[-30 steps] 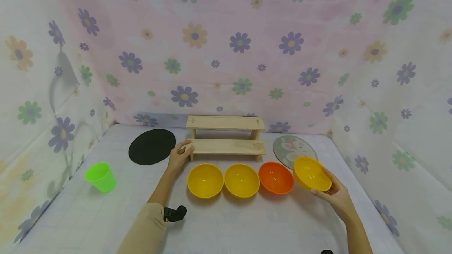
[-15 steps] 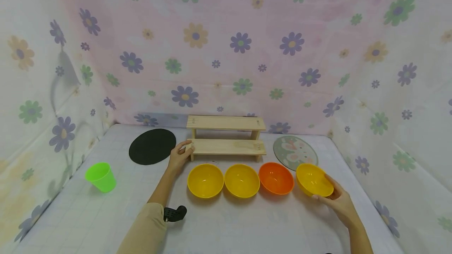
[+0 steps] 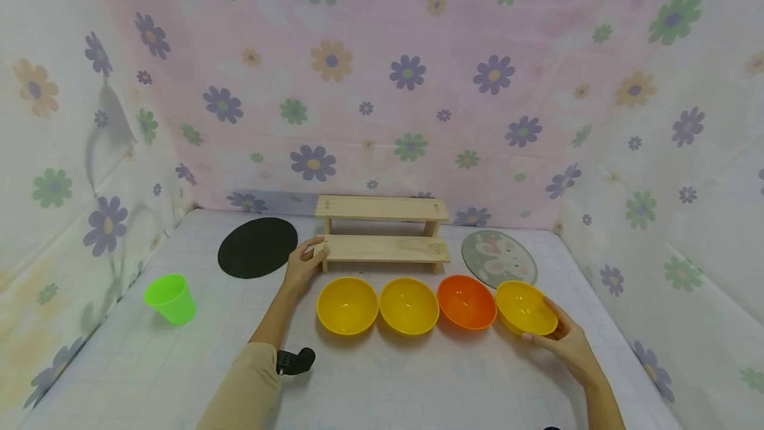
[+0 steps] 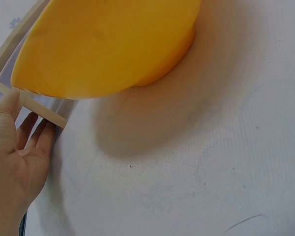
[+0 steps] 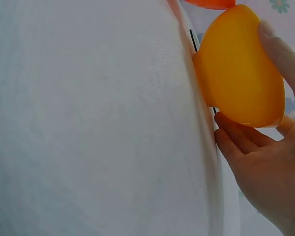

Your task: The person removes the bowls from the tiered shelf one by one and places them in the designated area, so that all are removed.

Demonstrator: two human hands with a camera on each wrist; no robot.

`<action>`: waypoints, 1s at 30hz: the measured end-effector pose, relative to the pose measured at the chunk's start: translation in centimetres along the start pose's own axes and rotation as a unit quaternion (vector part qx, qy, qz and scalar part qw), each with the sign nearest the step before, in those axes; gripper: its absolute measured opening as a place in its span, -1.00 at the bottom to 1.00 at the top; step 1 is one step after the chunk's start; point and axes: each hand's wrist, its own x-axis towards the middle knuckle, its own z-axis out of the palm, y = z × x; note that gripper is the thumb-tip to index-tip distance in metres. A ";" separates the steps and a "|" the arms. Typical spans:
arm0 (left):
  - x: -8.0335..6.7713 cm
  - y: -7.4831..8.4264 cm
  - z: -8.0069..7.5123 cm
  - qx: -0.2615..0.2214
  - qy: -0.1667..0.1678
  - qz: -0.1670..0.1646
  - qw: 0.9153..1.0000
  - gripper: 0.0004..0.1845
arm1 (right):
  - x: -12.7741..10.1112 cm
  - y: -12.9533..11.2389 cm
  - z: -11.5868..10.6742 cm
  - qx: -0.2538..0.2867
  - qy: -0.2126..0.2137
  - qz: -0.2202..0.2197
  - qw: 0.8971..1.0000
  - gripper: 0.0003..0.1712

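While the low two-step wooden shelf (image 3: 382,234) is steadied by the left hand (image 3: 303,264) gripping its end, the rightmost yellow plastic bowl (image 3: 526,307) is held by the right hand (image 3: 564,344), closing the bowl row.

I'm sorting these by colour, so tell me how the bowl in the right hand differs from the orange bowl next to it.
The held bowl is yellow; the orange bowl is orange. The right hand grips the yellow bowl by its rim, while nothing touches the orange bowl. The yellow bowl sits slightly tilted at the row's right end; the orange bowl sits level, second from that end. Both look like plain round plastic bowls of similar size.
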 end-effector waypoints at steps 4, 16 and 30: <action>0.1 0.0 0.0 0.003 -0.001 0.000 1.000 -0.56 | -0.1 0.2 0.1 -0.008 -0.005 -0.007 1.000 0.02; 1.2 -1.6 -0.3 0.006 0.007 0.001 1.000 -0.56 | -0.1 0.1 0.4 -0.012 -0.012 -0.005 1.000 0.07; 0.8 -2.5 -1.8 0.047 -0.014 -0.014 0.999 -0.51 | 0.1 -0.5 0.6 -0.024 -0.012 -0.026 0.999 0.07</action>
